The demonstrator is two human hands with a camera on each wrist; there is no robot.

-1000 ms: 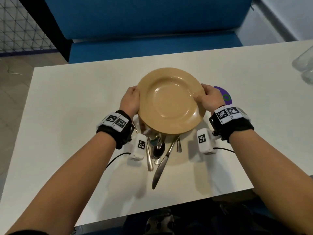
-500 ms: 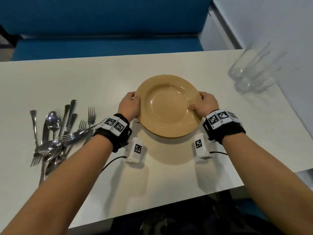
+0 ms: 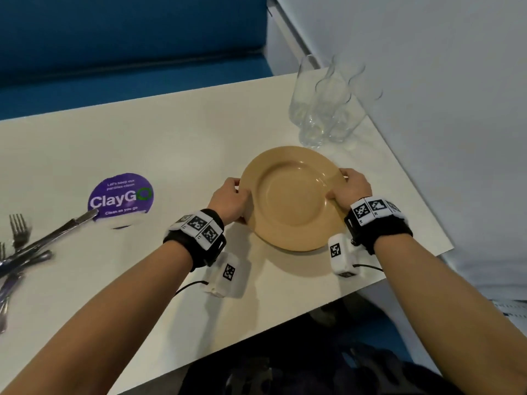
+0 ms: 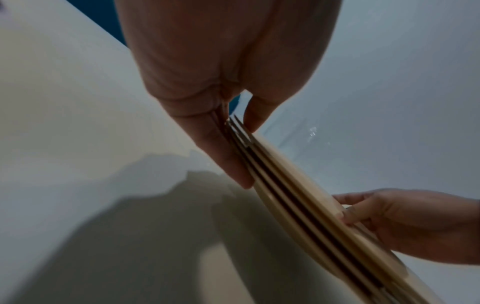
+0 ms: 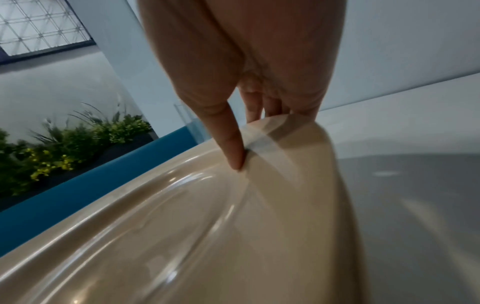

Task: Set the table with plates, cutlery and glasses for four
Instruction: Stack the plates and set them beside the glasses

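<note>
We are pinching the plate stack by opposite rims, left hand and right hand level, its flat face hovering over the counter, glasses just beyond.

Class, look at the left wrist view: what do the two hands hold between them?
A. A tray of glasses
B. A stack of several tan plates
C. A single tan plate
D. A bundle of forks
B: the left wrist view shows several layered rims in the stack of tan plates, gripped by the left hand and right hand.
</note>
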